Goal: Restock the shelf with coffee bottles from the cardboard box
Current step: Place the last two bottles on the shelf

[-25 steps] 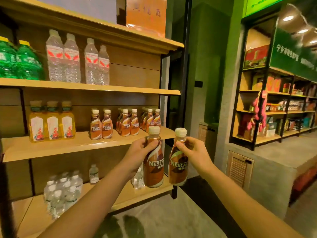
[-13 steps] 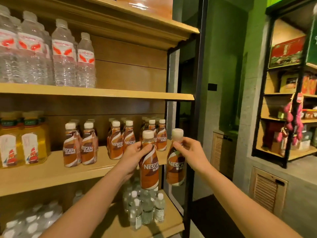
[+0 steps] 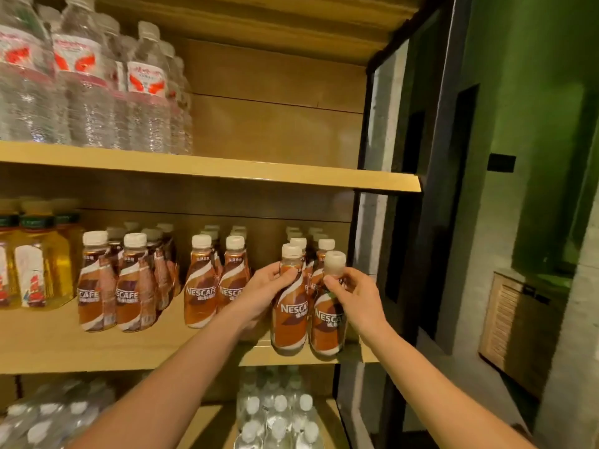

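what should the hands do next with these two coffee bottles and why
Probably set both down, slide them back against the rightmost coffee row, then let go. The left hand grips the left coffee bottle and the right hand pinches the right coffee bottle at its neck; both stand upright at the front edge of the shelf, right end, just before that row.

Dim, warm indoor light with a yellow cast. The shelf (image 3: 207,171) boards are brightest on their tops and front edges, with a dark band of shadow under each. Water bottles (image 3: 81,92) upper left are smeared by motion blur, labels unreadable. The coffee bottle (image 3: 289,312) label at centre is fairly sharp. The black frame (image 3: 437,222) bows with wide-angle distortion. The green wall (image 3: 534,92) is murky and underexposed.
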A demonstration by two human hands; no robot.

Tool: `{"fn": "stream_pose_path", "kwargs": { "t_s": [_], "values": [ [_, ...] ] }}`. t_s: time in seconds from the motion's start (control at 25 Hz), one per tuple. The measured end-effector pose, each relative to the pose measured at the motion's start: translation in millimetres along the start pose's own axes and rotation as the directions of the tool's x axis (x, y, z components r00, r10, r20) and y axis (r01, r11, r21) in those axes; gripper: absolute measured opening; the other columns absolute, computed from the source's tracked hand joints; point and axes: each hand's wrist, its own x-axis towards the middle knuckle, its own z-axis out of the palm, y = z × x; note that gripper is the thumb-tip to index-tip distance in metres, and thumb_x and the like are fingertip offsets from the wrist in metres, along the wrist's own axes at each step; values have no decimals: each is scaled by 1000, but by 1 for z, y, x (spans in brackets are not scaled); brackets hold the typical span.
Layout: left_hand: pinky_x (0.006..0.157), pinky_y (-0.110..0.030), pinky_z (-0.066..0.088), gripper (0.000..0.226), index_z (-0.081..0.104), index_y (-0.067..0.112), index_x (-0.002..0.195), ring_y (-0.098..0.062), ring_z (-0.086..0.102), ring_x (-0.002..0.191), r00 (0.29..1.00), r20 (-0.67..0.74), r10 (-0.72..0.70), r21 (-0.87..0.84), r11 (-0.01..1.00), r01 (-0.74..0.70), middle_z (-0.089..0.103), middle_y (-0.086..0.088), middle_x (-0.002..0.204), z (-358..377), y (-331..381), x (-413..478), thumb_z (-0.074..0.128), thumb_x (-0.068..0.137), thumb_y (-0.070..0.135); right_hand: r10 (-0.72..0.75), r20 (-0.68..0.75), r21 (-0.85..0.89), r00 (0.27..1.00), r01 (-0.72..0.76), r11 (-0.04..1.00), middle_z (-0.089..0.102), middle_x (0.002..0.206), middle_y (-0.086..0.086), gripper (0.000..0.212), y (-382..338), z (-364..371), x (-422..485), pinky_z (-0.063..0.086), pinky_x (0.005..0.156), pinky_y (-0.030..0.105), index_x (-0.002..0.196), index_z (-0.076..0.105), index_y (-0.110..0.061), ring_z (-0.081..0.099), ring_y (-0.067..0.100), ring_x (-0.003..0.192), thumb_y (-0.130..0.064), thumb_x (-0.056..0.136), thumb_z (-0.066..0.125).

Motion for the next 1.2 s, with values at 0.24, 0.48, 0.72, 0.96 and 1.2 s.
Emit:
{"fn": "stream_pose_path", "kwargs": {
  "t_s": [0.24,0.48,0.72,0.96,1.2],
  "values": [
    [91,-36,51,30,55,17,119,-21,65,103,1000,-16,3,39,999,-2,68,-6,109,6,-15,23,53,91,29,2,32,57,999,-4,998,70,106,2,34,27,2,33,56,87,40,118,60,-15,67,14,96,-25,85,63],
    [71,-13,52,27,49,28,120,-1,63,95,987,-66,149,151,979,-138,64,12,105,10,-27,30,50,93,29,-65,-24,30,998,65,997,64,94,-10,24,35,9,42,55,84,29,109,59,-27,64,8,94,-26,85,63],
    [76,-23,54,25,44,24,116,-14,63,102,947,-170,274,97,961,-261,60,-5,115,16,-42,39,52,92,24,-110,-116,-137,987,94,986,54,109,-2,37,38,15,41,43,82,19,121,57,-19,51,6,96,-32,87,60],
    [91,-22,46,42,40,24,130,-7,53,112,907,-274,321,283,928,-242,53,6,122,32,-66,20,53,91,35,-66,-93,-53,993,61,997,55,117,-4,46,52,17,23,46,92,27,126,43,-25,52,8,107,-32,85,63],
    [99,-37,41,64,49,20,112,-16,59,104,847,-447,289,711,689,140,64,5,106,36,-104,-1,66,68,63,18,-34,-396,999,-30,918,65,113,-4,58,104,23,-17,49,93,36,120,53,-25,56,15,109,-56,73,67]
  ]
}}
